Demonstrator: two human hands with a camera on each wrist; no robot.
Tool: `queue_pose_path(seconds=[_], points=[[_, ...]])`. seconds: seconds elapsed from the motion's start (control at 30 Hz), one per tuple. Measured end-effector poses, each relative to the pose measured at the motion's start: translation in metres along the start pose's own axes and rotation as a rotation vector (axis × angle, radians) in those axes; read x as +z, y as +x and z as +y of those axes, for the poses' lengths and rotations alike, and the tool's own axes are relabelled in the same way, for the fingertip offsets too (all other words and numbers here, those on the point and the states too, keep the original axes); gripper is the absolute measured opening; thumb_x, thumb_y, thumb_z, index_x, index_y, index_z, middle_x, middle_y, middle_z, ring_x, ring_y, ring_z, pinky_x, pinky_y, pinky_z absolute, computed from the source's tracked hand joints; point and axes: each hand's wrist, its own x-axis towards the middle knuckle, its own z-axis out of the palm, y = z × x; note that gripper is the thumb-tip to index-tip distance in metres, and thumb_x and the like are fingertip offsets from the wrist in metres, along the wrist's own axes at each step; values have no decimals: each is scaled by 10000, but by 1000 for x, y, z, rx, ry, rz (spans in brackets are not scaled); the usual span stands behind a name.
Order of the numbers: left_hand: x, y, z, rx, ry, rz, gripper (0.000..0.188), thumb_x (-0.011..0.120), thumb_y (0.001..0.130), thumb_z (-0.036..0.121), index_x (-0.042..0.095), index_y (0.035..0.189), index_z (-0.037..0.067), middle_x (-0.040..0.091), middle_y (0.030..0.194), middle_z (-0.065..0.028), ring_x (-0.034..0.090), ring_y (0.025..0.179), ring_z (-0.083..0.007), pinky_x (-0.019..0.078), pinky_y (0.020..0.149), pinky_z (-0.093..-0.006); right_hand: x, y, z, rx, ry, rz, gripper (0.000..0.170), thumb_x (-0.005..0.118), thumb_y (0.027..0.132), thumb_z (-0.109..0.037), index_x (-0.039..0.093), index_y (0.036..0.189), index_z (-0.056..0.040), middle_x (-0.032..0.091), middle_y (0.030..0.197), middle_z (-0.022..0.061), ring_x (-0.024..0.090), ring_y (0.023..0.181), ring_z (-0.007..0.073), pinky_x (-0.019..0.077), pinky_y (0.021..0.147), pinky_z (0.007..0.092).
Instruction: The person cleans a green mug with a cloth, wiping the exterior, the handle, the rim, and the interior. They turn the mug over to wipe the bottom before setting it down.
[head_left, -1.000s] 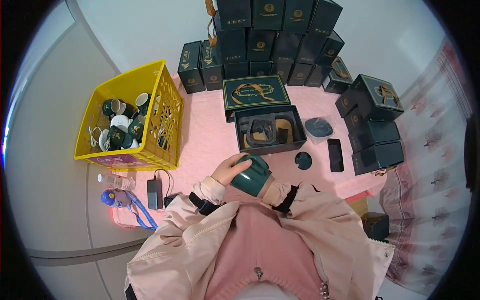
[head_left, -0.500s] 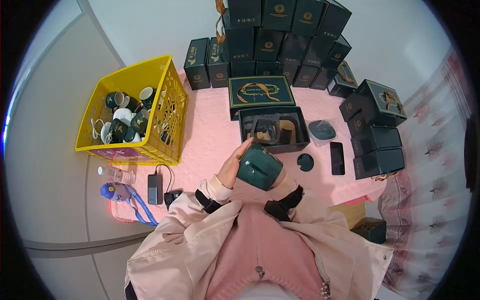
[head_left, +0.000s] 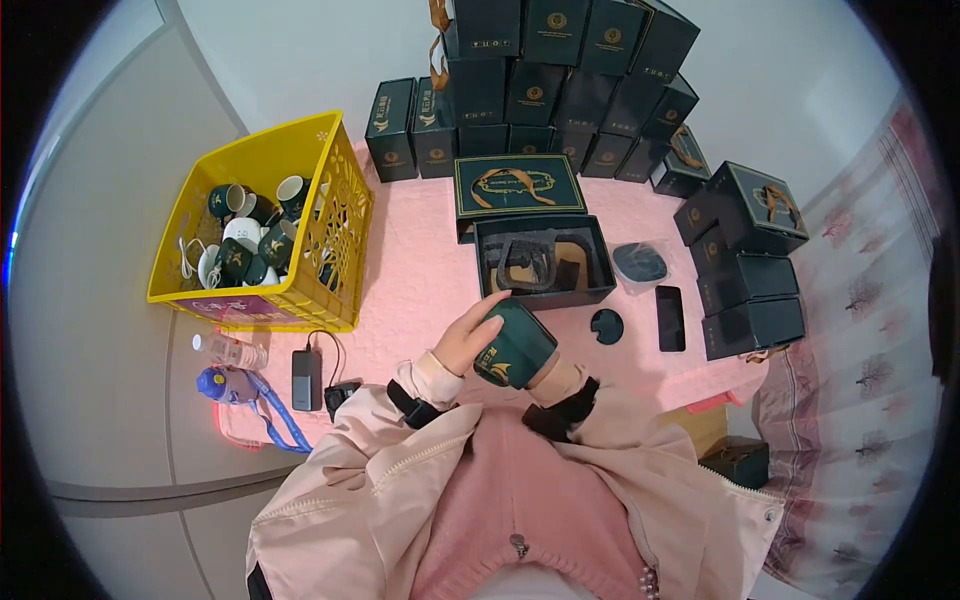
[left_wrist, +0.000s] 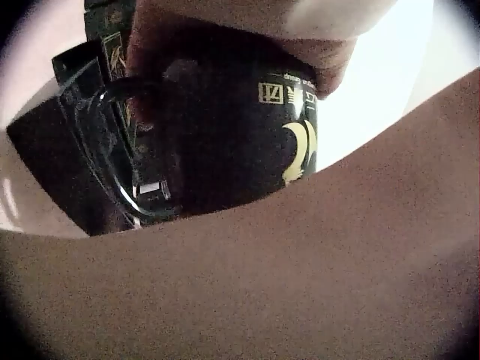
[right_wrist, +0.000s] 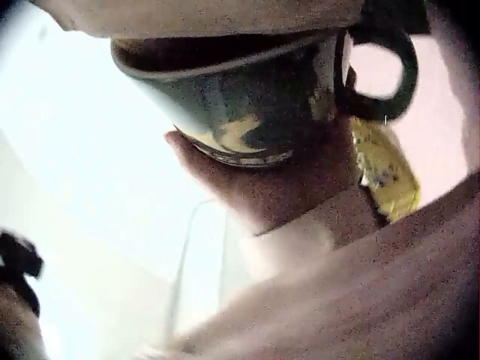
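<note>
Above the table's front part, both hands hold a glossy dark green mug (head_left: 519, 345) with a gold emblem. My left hand (head_left: 464, 337) grips its left side, fingers bent around the mug's base end in the right wrist view. At the mug's other end is my right hand (head_left: 546, 377), largely covered by the mug in the head view; from the right wrist it lies across the rim. The handle (right_wrist: 406, 79) stands out at one side of the mug. Just beyond the hands, an opened box (head_left: 487, 291) with grey foam lining (head_left: 526, 244) sits on the pink cloth.
A yellow crate (head_left: 352, 235) of mugs stands left. Dark green boxes (head_left: 535, 95) are stacked at the back, more boxes (head_left: 748, 272) at right. A round dark disc (head_left: 607, 326), a phone (head_left: 670, 318) and a wrapped lid-like piece (head_left: 640, 263) lie right of the opened box.
The mug has turned in the hands: its handle faced up earlier, and now the gold emblem shows. The left fingers have shifted round it. The head view has moved slightly.
</note>
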Motion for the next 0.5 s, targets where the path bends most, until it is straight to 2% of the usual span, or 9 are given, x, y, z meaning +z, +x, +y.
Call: queue_pose_path(seconds=[0.03, 0.07, 0.13, 0.2, 0.3, 0.33, 0.4, 0.43, 0.5], points=[[0, -1, 0, 58, 40, 24, 490, 387, 864, 317, 314, 1239, 9, 440, 1145, -83, 401, 1065, -163, 309, 909, -267, -4, -2, 1, -1, 0, -1, 292, 542, 761, -123, 483, 1043, -79, 521, 995, 78, 499, 916, 215, 411, 820, 294], [0, 0, 1, 58, 41, 25, 490, 387, 864, 317, 314, 1239, 9, 440, 1145, -83, 401, 1065, -163, 309, 909, -267, -4, 3, -26, -178, -315, -16, 304, 524, 769, -123, 468, 1064, -78, 512, 1008, 81, 497, 922, 210, 412, 815, 286], [-1, 1, 2, 217, 104, -12, 533, 362, 862, 369, 280, 1260, 24, 420, 1169, -92, 379, 1096, -174, 294, 923, -274, -7, 12, -65, -525, -940, -44, 328, 488, 786, -121, 438, 1107, -76, 494, 1032, 86, 494, 935, 199, 414, 804, 272], [-3, 0, 0, 292, 134, -34, 554, 349, 862, 396, 263, 1270, 32, 411, 1181, -97, 368, 1111, -180, 287, 930, -277, -16, 19, -49, -530, -924, -103, 340, 491, 784, -125, 433, 1116, -79, 478, 1063, 79, 476, 964, 195, 402, 823, 277], [-12, 4, -10, 38, -269, -97, 596, 295, 854, 469, 248, 1280, 54, 426, 1166, -90, 378, 1106, -177, 291, 927, -280, -21, 29, -48, -554, -906, -217, 364, 495, 780, -132, 423, 1133, -84, 446, 1124, 66, 438, 1022, 188, 379, 860, 287], [-15, 5, -12, 40, -269, -96, 596, 295, 854, 469, 248, 1280, 54, 426, 1166, -90, 378, 1106, -177, 291, 927, -280, -17, 30, -63, -466, -1032, -272, 303, 487, 785, -138, 454, 1082, -83, 467, 1074, 70, 454, 987, 196, 388, 838, 290], [-24, 2, -13, -249, -439, -174, 608, 268, 866, 465, 238, 1278, 18, 367, 1235, -101, 341, 1143, -183, 265, 952, -302, -7, 31, -89, -279, -1273, -382, 199, 473, 796, -149, 517, 978, -82, 508, 974, 79, 485, 919, 212, 406, 795, 294], [-26, 2, -11, -396, -522, -212, 615, 254, 872, 464, 232, 1277, 1, 338, 1270, -107, 322, 1161, -186, 251, 965, -314, -6, 31, -88, -278, -1271, -382, 199, 473, 796, -149, 517, 978, -82, 508, 974, 79, 485, 919, 212, 406, 795, 294], [-23, 1, -10, -456, -442, -192, 603, 263, 875, 450, 239, 1273, -1, 339, 1268, -108, 321, 1161, -184, 251, 964, -312, -5, 27, -83, -301, -1134, -311, 196, 474, 793, -149, 522, 971, -83, 511, 968, 76, 486, 918, 213, 406, 794, 297]])
